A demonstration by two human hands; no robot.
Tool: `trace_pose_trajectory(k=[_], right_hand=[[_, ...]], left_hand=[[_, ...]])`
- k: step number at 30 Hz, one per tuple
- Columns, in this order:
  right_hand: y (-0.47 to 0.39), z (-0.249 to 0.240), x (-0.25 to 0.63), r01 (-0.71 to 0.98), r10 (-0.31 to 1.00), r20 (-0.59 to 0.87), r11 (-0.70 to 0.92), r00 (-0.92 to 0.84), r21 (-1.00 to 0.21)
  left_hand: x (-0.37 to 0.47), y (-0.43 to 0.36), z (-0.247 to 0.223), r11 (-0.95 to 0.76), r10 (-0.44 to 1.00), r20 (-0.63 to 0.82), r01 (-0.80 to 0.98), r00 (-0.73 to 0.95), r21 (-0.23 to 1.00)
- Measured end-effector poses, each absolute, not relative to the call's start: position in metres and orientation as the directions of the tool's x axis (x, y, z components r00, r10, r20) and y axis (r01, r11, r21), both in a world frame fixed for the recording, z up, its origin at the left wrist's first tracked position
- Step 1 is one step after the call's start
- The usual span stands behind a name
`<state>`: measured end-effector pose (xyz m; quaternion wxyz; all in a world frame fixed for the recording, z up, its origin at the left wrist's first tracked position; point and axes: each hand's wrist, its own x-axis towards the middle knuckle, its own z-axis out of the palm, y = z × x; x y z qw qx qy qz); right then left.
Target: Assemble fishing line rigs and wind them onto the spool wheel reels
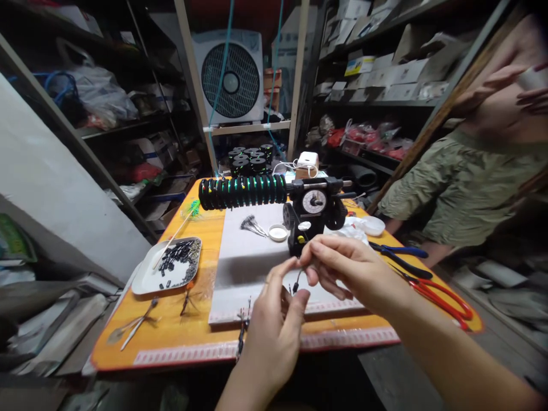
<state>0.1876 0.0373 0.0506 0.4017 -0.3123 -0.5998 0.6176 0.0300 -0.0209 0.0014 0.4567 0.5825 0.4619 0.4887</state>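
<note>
Both hands meet above the front part of the white board (240, 274). My left hand (278, 314) is curled, with black strands hanging by its wrist and its fingertips near a thin dark line. My right hand (342, 262) pinches that thin line (301, 275), which curves down to a small black piece (295, 287) between the hands. Just behind them stands a black winding device (314, 202) with a round dial and a row of black spools (242, 191). A small round white dish (278, 232) and a bundle of thin wires (253, 225) lie on the board.
On the orange table (205, 228), a white tray (143, 277) of small black parts is at left. Blue-handled pliers (406, 251) and red-handled scissors (445, 297) lie at right. A box fan (231, 77) stands behind. A person in green shorts (462, 182) is at right.
</note>
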Motion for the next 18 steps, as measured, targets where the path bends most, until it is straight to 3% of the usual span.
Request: trace_pose_trajectory(k=[4,8,10,13,18], right_hand=[[0.036,0.042,0.184,-0.219,0.855,0.012,-0.119,-0.519,-0.969],[0.038,0.03,0.179,-0.26,0.846,-0.07,-0.24,-0.528,-0.935],[0.039,0.027,0.177,-0.273,0.852,-0.08,-0.253,-0.518,-0.928],[0.038,0.027,0.176,-0.282,0.847,-0.088,-0.271,-0.525,-0.92],[0.038,0.025,0.178,-0.286,0.842,-0.094,-0.282,-0.531,-0.916]], left_hand=[[0.043,-0.018,-0.004,-0.181,0.977,0.167,0.097,0.135,0.979],[0.051,-0.034,-0.027,-0.033,0.95,0.094,-0.204,0.297,0.978],[0.05,-0.042,-0.037,0.08,0.909,0.068,-0.332,0.412,0.94],[0.046,-0.049,-0.044,0.149,0.901,0.07,-0.457,0.428,0.877],[0.039,-0.052,-0.04,0.378,0.846,0.03,-0.637,0.533,0.672]])
